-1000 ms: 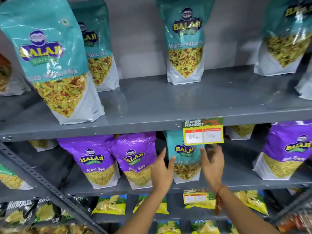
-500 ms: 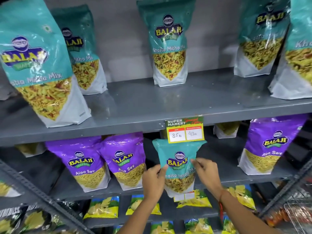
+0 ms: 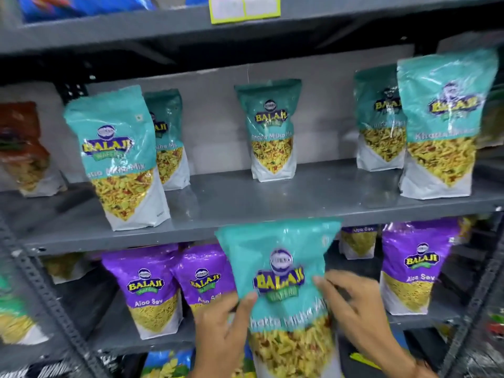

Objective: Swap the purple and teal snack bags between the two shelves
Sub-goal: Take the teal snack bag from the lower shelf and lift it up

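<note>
Holding: a teal snack bag (image 3: 283, 268) is gripped by both hands, upright, in front of the grey upper shelf's (image 3: 245, 203) front lip.
Left hand (image 3: 223, 331): clamped on the bag's left edge, thumb across the front just below the logo.
Right hand (image 3: 354, 309): clamped on the bag's right edge, fingers (image 3: 324, 282) spread over the front.
Held bag, top: overlaps the upper shelf's lip; its lower half hangs in front of the lower shelf (image 3: 114, 331).
On the upper shelf: five teal bags standing: a left front one (image 3: 120, 159), one behind it (image 3: 170, 140), a centre one at the back (image 3: 271, 129), and two at the right (image 3: 441, 124).
Below the upper shelf: purple bags standing, two side by side (image 3: 152, 290) left of the held bag, one (image 3: 414, 268) to its right.
Far left of the upper shelf: a brown-topped bag (image 3: 24, 148), blurred.
Above the upper shelf: a yellow-edged price tag (image 3: 245, 8) on the next shelf's lip.
</note>
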The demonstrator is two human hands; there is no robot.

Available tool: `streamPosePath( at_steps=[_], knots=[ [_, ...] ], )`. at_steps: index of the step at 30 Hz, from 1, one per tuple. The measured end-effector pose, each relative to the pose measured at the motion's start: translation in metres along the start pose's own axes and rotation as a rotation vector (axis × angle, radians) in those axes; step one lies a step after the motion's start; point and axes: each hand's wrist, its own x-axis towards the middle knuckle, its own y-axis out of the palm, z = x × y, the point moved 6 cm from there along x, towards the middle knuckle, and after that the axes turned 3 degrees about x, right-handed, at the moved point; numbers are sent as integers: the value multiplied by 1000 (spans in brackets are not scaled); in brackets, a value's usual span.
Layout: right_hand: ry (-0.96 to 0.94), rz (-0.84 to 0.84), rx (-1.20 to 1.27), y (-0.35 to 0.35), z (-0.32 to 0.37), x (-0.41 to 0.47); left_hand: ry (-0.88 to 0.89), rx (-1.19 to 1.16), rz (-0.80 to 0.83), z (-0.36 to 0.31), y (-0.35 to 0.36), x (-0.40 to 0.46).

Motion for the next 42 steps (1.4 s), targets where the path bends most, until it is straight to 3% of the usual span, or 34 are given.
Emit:
streamPosePath(
  at_steps=[8,14,22,24,27,31,35,42],
  knots=[
    [-179,-251,101,-18,73,154,153,-44,-160,-74,-29,175],
    [-174,-279,15,4,44,224,78,-93,-173,-46,-8,255],
    [-106,-270,-46,27,8,244,-59,-146,-123,-5,13,280],
    [-55,-213,51,27,1,240,-117,-197,-58,-4,14,273],
    [140,77,216,39,-26,228,-189,-195,138,6,18,252],
    [237,464,-70,60,-51,198,-310,-30,445,47,29,216],
    [224,492,-38,63,-55,192,-304,86,421,69,35,214],
    [302,468,-25,32,-71,203,-264,154,427,50,69,224]
  ],
)
